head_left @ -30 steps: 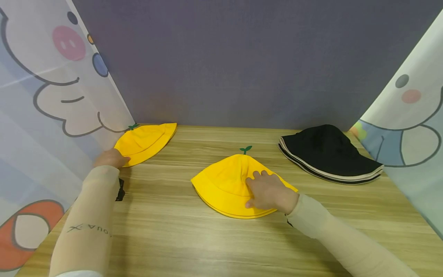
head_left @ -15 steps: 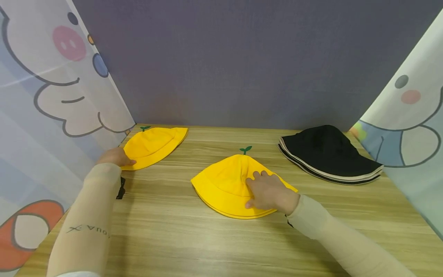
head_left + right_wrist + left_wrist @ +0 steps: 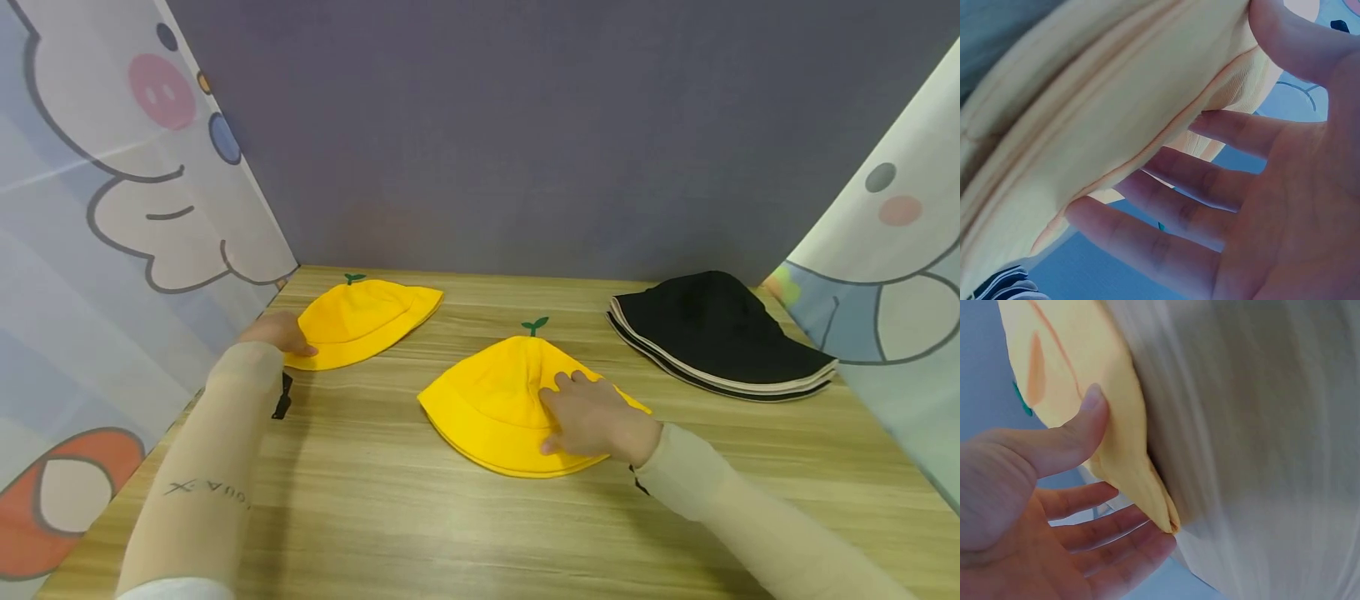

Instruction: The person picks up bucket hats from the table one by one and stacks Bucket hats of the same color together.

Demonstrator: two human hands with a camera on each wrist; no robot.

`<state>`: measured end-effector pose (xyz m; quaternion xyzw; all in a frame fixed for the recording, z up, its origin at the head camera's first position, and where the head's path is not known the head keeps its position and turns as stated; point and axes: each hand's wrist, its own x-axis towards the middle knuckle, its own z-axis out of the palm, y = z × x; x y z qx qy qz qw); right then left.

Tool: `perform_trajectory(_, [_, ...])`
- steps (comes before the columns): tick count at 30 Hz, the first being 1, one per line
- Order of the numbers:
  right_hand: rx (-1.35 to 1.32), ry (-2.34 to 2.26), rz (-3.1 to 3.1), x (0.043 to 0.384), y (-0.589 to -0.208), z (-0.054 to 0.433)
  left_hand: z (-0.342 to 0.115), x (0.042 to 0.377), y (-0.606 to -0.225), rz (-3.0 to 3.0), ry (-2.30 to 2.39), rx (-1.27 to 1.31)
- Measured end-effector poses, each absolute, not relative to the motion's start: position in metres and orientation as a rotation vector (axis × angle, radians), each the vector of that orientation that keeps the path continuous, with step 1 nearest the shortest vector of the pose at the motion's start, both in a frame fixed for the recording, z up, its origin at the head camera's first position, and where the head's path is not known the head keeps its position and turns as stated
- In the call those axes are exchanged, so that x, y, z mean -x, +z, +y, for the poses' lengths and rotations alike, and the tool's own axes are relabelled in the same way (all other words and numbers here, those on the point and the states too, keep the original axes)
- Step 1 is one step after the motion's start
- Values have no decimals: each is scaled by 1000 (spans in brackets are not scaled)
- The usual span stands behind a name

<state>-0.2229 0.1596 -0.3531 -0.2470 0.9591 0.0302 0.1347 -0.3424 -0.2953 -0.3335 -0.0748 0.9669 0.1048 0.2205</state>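
Note:
At the left of the table lies a yellow bucket hat (image 3: 360,321) with a green sprout on its crown. My left hand (image 3: 277,333) holds this hat by its left end; the left wrist view has the thumb (image 3: 1088,419) on the cloth and the fingers along the far side. A second yellow bucket hat (image 3: 495,400), also sprout-topped, sits in the middle, its brim edge looking doubled. On its right side rests my right hand (image 3: 596,417), fingers spread. In the right wrist view those fingertips (image 3: 1082,209) touch the cloth without curling round it.
Stacked black bucket hats (image 3: 720,333) with pale edges lie at the back right of the wooden table (image 3: 420,533). A grey panel (image 3: 480,142) stands behind. Cartoon-printed panels flank both sides, the left one (image 3: 90,317) close to my left arm.
My left hand has slid the left yellow bucket hat to the right, away from the left panel. The middle hat and my right hand have stayed in place, while the view has shifted slightly.

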Motion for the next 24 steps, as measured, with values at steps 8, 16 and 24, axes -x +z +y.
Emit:
perform_trajectory(8, [736,84,2762,219,-351,162,-275,343,-329,2677,191,207])
perform_trajectory(16, [748,79,2747,217,-348,162,-263,346,-328,2656,184,157])
perform_trajectory(24, [698,101,2699,219,-334,155,-238,343,-326,2656,173,114])
